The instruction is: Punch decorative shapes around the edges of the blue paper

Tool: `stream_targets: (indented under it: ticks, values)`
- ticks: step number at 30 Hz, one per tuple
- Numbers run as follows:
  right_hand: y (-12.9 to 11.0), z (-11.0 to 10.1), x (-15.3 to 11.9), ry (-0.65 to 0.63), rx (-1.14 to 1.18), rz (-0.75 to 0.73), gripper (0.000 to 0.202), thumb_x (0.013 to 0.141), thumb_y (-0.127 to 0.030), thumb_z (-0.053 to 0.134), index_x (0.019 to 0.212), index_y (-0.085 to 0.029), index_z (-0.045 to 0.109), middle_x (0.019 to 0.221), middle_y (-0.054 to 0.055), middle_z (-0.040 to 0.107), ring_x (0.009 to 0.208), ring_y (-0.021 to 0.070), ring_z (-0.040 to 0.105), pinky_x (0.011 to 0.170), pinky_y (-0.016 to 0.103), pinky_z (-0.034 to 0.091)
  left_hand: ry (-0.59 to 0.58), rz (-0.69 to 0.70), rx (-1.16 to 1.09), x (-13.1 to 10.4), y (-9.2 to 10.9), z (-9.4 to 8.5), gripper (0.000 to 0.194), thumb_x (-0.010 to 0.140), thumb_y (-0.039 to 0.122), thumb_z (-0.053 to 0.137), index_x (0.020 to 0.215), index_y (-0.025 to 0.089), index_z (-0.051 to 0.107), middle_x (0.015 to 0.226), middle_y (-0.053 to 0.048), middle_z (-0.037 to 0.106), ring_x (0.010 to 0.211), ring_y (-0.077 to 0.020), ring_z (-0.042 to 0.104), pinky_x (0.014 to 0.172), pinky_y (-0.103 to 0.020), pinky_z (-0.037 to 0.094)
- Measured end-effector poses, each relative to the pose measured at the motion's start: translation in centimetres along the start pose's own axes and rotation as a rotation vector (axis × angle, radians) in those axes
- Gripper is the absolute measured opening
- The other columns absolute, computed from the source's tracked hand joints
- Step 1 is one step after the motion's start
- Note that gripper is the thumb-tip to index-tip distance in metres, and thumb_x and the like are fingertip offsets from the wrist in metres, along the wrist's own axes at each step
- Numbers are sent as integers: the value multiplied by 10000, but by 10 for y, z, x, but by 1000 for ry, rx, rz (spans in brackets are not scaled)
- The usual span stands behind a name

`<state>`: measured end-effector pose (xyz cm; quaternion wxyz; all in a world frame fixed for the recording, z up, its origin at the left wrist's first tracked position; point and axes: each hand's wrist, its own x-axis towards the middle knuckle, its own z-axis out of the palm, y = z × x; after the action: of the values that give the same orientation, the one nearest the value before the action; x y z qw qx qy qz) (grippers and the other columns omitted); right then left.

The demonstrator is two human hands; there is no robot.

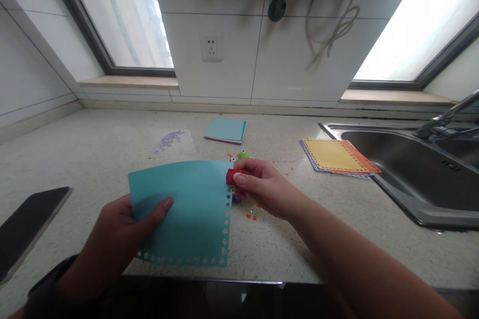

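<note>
A turquoise sheet of paper point(187, 209) is held up over the counter, with a row of small punched shapes along its bottom and lower right edges. My left hand point(123, 227) grips the sheet at its left side, thumb flat on the front. Pinched in my right hand point(265, 184) is a red craft punch point(232, 176), set on the sheet's right edge above the topmost punched star. Behind the paper's edge, a green craft punch point(243, 154) with eye shapes and a purple one point(236, 199) partly show. Small orange and red paper bits point(251, 217) lie near my right hand.
Blue paper sheets point(225, 129) are stacked at the back. Punched yellow and orange sheets point(337, 155) lie beside the steel sink point(396, 174) on the right. Purple confetti point(170, 141) is heaped at back left. A dark flat object point(32, 224) rests at far left.
</note>
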<state>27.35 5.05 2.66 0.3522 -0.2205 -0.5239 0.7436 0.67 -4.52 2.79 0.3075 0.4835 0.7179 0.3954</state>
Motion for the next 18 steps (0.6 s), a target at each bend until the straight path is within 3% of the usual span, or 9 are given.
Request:
stream_targets:
  ticks: [9,13,18]
  values:
    - [6,10,4,98,-30,177,341,745,-386,871,773,-162,616,732,-19,584,632,89,517,620,241,408,-235,-228,-370,14,-25,11,414,752,478,816,1048,203,729,896,-74,819,794,-314,780,690,-407,662]
    - [11,10,6,110,-46,224,335,766,-392,848,734,-163,607,713,-23,570,619,86,511,607,237,407,-271,-289,-411,16,-33,12,473,763,465,812,1120,174,706,888,-64,822,805,-303,784,718,-409,662]
    - [16,5,6,113,-58,246,309,799,-403,822,767,-158,636,722,-10,588,615,88,517,593,232,416,-247,-307,-431,12,-25,13,503,753,483,812,1109,149,692,835,-58,818,765,-291,784,687,-389,659]
